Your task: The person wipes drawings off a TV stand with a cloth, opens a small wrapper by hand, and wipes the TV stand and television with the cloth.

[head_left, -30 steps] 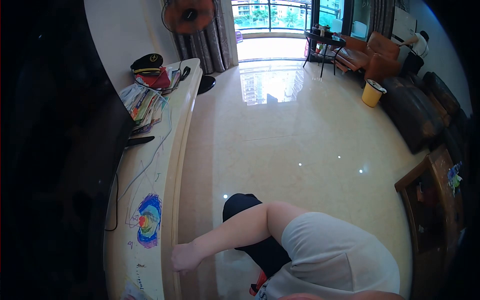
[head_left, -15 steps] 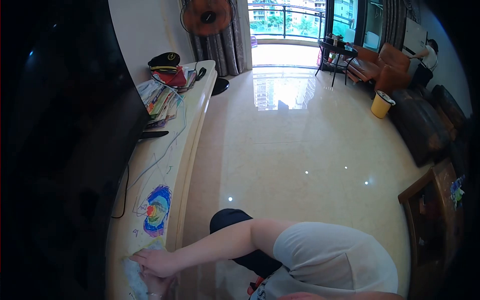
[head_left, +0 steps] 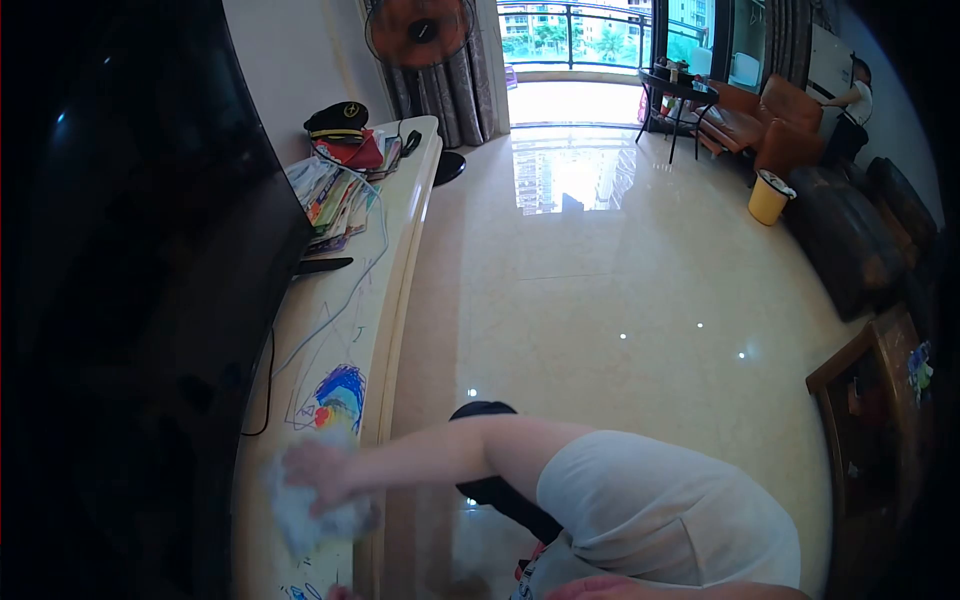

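Observation:
My right hand [head_left: 320, 470], blurred by motion, presses a pale cloth [head_left: 310, 520] onto the top of a long cream cabinet [head_left: 400, 270]. The cloth looks white to light blue and lies crumpled under the palm. Just beyond it is a rainbow-coloured crayon drawing [head_left: 342, 392] on the cabinet top, its near part covered by the hand and cloth. Of my left hand [head_left: 341, 593] only a sliver shows at the bottom edge, and its fingers are hidden.
A large black television [head_left: 130, 280] stands along the left. Books [head_left: 345, 210], a peaked cap [head_left: 337, 120] and a cable lie farther along the cabinet. Across the floor are a yellow bin [head_left: 768, 200], sofas, a wooden cabinet [head_left: 850, 400] and another person [head_left: 855, 105].
My right hand has moved the cloth farther along the cabinet top, over the near part of the drawing. My left hand has mostly dropped out of view. The camera view has shifted slightly.

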`<state>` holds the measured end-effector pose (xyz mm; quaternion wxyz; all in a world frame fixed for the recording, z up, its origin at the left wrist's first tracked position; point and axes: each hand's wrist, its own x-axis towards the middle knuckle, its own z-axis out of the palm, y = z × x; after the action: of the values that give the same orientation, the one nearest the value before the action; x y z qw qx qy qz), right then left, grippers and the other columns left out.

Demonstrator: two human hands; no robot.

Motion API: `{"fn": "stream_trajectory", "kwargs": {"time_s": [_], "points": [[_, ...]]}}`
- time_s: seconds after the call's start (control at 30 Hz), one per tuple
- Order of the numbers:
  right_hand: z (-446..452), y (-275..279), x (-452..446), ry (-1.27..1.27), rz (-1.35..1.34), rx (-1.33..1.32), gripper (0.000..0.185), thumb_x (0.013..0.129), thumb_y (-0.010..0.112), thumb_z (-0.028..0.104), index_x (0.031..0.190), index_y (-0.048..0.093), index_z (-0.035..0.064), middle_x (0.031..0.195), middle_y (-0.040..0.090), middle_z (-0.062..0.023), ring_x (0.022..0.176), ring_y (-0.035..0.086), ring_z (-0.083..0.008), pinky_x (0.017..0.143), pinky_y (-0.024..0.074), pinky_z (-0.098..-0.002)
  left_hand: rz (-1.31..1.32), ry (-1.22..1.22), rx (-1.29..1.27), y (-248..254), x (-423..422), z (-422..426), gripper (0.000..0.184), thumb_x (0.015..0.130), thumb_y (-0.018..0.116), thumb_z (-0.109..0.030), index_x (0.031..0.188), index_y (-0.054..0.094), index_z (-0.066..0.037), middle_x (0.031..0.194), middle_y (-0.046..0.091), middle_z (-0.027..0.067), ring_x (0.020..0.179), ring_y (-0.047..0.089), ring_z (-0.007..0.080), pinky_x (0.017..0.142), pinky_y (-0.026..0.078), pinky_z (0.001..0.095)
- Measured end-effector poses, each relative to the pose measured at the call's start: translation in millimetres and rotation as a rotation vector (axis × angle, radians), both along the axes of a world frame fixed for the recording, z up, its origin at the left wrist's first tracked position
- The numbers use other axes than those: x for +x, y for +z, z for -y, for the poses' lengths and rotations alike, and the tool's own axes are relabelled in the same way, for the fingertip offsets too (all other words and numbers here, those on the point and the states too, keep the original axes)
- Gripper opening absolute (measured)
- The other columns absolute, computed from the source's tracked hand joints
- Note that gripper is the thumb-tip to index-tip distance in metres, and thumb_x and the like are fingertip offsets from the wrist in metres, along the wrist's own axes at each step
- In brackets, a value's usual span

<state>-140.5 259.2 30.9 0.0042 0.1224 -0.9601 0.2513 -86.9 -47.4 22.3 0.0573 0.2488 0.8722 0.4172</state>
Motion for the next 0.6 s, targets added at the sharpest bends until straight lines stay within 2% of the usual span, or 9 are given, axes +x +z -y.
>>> {"fn": "stream_trajectory", "kwargs": {"time_s": [0.03,0.1,0.2,0.27,0.37,0.47,0.53,0.6], "points": [[-27,10,0,-0.056,0.026,0.045,0.087,0.08,0.053,0.064,0.146,0.034,0.0101,0.155,0.02,-0.0169,0.145,0.01,-0.0337,0.118,0.0054,-0.0464,0.011,-0.062,-0.062,-4,5,-6,0.06,0.086,0.065,-0.018,0.139,0.041,-0.004,0.121,0.059,0.0177,0.104,0.057,0.033,0.094,0.046,0.0423],[-79,-16,-12,-0.334,-0.071,0.081,0.082,0.082,0.052,0.063,0.145,0.036,0.0122,0.153,0.025,-0.0169,0.142,0.019,-0.0345,0.117,0.0102,-0.0458,0.033,-0.197,-0.197,-13,15,-17,0.061,0.086,0.064,-0.02,0.14,0.041,-0.004,0.122,0.057,0.0179,0.106,0.056,0.0337,0.095,0.045,0.0425],[-155,-6,-4,-0.643,0.01,0.183,0.083,0.084,0.046,0.066,0.146,0.034,0.0123,0.154,0.023,-0.0179,0.143,0.017,-0.0357,0.117,0.0103,-0.047,0.04,-0.402,-0.444,-32,29,-36,0.062,0.086,0.063,-0.023,0.14,0.04,-0.004,0.125,0.055,0.0183,0.11,0.054,0.0347,0.097,0.043,0.0427],[-185,-17,4,-0.804,-0.075,0.216,0.081,0.086,0.043,0.065,0.146,0.034,0.0116,0.153,0.023,-0.0186,0.144,0.016,-0.0356,0.116,0.0107,-0.0479,0.034,-0.529,-0.603,-49,37,-46,0.063,0.087,0.063,-0.025,0.141,0.039,-0.005,0.127,0.054,0.0185,0.112,0.053,0.0353,0.098,0.042,0.0429],[-182,-26,0,-0.864,-0.073,0.211,0.078,0.089,0.039,0.061,0.147,0.031,0.01,0.154,0.022,-0.0181,0.144,0.014,-0.0363,0.116,0.0089,-0.0515,0.027,-0.671,-0.794,-69,47,-54,0.064,0.087,0.062,-0.028,0.141,0.038,-0.005,0.129,0.052,0.0189,0.115,0.051,0.0363,0.099,0.041,0.0432],[-147,-10,-9,-0.85,0.084,0.254,0.075,0.092,0.037,0.056,0.148,0.027,0.0086,0.155,0.019,-0.0186,0.144,0.011,-0.0375,0.115,0.0065,-0.0552,0.025,-0.755,-0.928,-83,54,-55,0.065,0.087,0.061,-0.031,0.142,0.036,-0.005,0.132,0.05,0.0193,0.118,0.049,0.0373,0.101,0.039,0.0435],[-104,4,-15,-0.693,0.12,0.266,0.074,0.092,0.038,0.052,0.149,0.023,0.0069,0.155,0.016,-0.0204,0.144,0.008,-0.0382,0.114,0.0051,-0.0572,0.025,-0.789,-0.991,-87,56,-55,0.066,0.087,0.06,-0.033,0.142,0.036,-0.005,0.134,0.049,0.0195,0.12,0.047,0.038,0.102,0.038,0.0437],[-48,-3,-26,-0.496,0.033,0.189,0.072,0.09,0.043,0.046,0.147,0.027,0.0054,0.152,0.02,-0.0225,0.143,0.012,-0.0387,0.114,0.0077,-0.0558,0.026,-0.817,-1.041,-90,58,-52,0.067,0.088,0.06,-0.035,0.143,0.035,-0.005,0.135,0.047,0.0198,0.122,0.046,0.0386,0.103,0.037,0.0439]]}}
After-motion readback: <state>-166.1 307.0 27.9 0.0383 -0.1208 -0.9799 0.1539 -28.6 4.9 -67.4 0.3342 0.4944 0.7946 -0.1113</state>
